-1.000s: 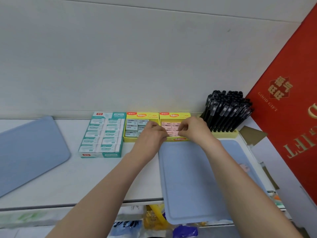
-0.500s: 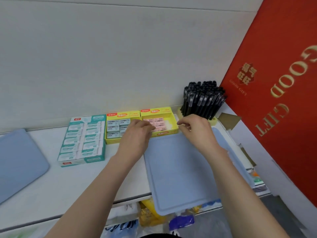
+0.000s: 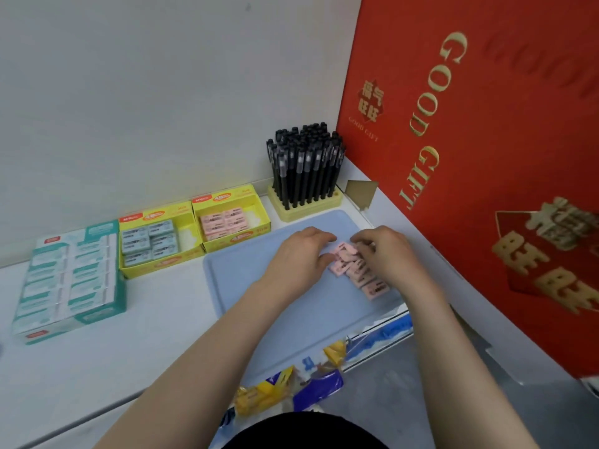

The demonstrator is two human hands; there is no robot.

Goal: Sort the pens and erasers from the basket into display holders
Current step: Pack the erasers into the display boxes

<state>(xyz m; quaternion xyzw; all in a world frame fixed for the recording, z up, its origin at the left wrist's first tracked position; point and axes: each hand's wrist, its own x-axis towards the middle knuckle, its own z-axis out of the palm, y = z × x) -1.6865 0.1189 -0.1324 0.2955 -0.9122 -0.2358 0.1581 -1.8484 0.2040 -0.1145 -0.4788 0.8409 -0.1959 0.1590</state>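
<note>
Well, both my hands were down on the blue tray [image 3: 308,319]. A small heap of loose pink erasers [image 3: 366,277] lay on the right part of the tray, and I had one hand on each side of it.

My left hand [image 3: 298,257] lay palm down at the left side of the heap. Its fingers [image 3: 319,236] were close together and nearly straight, and they reached toward the far end of the heap. My thumb touched the nearest eraser on that side. That hand held nothing that I could see.

My right hand [image 3: 389,254] was at the right side of the heap. Its fingers [image 3: 364,242] were bent down onto the top erasers. I could not tell if they pinched one or only touched it.

The boxes stood in a row by the far wall. Just past the far left corner of the tray was the yellow box of pink erasers [image 3: 231,222], filled only on its left side. Touching it on the left was the yellow box of blue erasers [image 3: 152,244]. Left of that sat a green box of white erasers [image 3: 71,277]. At the far right, just past the tray, a yellow holder [image 3: 308,207] was packed with black pens [image 3: 304,163] standing up.

A big red gift bag [image 3: 486,157] with gold letters stood on the right. Everything sat on a white shelf [image 3: 113,351]. Under its near edge lay some blue and yellow packets [image 3: 285,390].
</note>
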